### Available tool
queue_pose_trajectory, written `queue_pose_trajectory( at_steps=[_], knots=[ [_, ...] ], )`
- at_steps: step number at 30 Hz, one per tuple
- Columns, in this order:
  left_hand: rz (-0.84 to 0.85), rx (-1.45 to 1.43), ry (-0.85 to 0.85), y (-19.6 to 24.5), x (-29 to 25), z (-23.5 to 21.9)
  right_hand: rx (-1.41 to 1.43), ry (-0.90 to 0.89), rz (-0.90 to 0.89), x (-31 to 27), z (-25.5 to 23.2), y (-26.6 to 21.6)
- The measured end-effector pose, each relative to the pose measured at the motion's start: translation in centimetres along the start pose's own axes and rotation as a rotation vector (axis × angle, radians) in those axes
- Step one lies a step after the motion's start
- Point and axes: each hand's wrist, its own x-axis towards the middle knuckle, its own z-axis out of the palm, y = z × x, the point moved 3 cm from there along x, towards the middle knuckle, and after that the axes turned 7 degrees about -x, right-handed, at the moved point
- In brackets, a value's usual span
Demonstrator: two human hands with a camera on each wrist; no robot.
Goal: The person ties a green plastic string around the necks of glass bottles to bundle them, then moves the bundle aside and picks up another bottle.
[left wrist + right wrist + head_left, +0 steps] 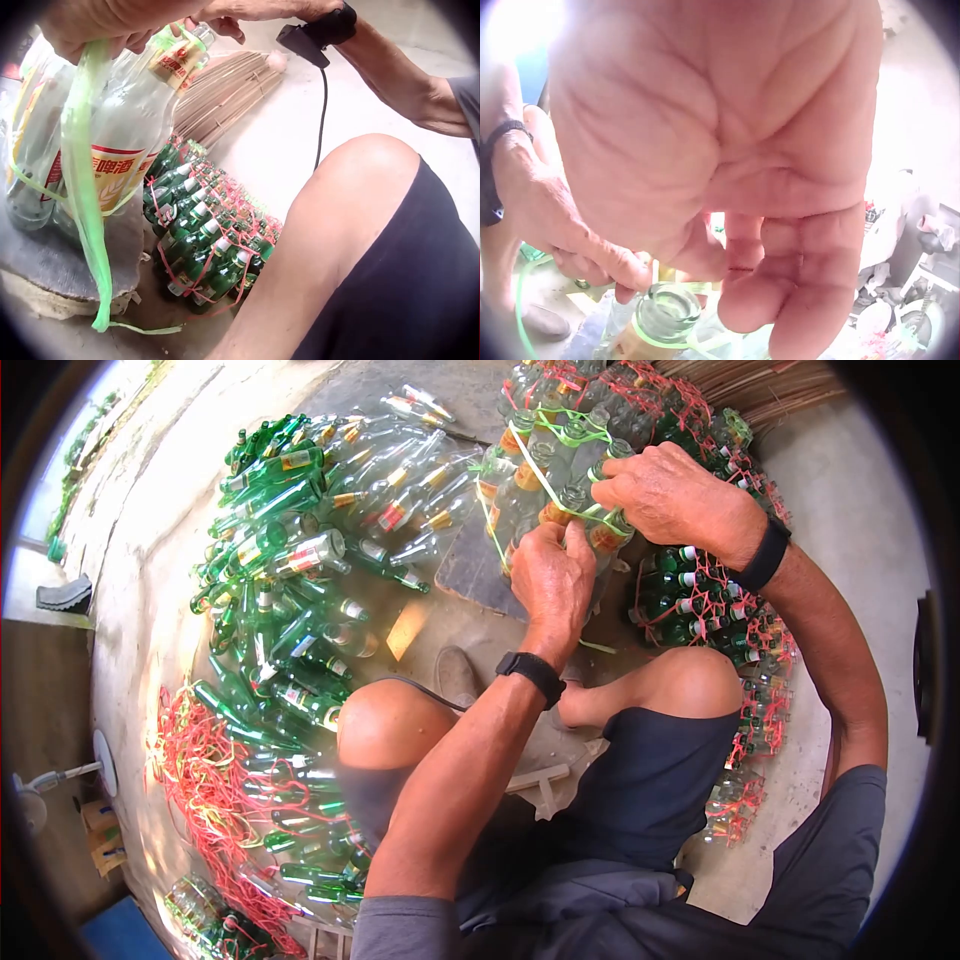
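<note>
A bundle of clear glass beer bottles (pixel 124 139) stands upright on a dark board (pixel 97 259), with light green plastic twine (pixel 86 180) looped around the necks and sides. My left hand (pixel 553 575) grips the twine at the near side of the bundle, and a loose length hangs below it in the left wrist view. Across the near bottle necks, my right hand (pixel 675 490) bends its fingers at the twine, thumb and forefinger pinching it. In the right wrist view a bottle mouth (pixel 667 311) shows just under both hands; the palm hides part of the pinch.
Loose green bottles (pixel 260 610) and clear bottles (pixel 400 490) lie heaped at the left. A tangle of red twine (pixel 205 780) spreads below them. Green bottles tied with red twine (pixel 206 240) stand at the right, near a bundle of thin sticks (pixel 225 97).
</note>
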Motion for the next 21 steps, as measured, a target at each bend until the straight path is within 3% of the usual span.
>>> queue_pose_trajectory(
  at_steps=[1, 8, 11, 16, 21],
  knots=[
    [-0.001, 0.0, 0.0, 0.1, -0.1, 0.0, -0.041, -0.061, 0.006, -0.1, -0.1, 0.0],
    [-0.018, -0.057, -0.082, 0.9, -0.3, 0.0, -0.058, -0.005, -0.029, -0.3, 0.6, 2.7],
    [-0.03, -0.056, -0.111, 1.3, -0.3, 0.0, 0.064, 0.078, -0.009, -0.2, 0.6, 3.6],
    [-0.025, -0.061, -0.108, 1.3, -0.2, 0.2, 0.263, -0.099, 0.094, 0.6, 0.8, 5.5],
    [-0.018, -0.076, -0.133, 1.4, 0.0, 0.5, 0.394, -0.098, 0.133, 1.2, 1.6, 6.3]
  ],
)
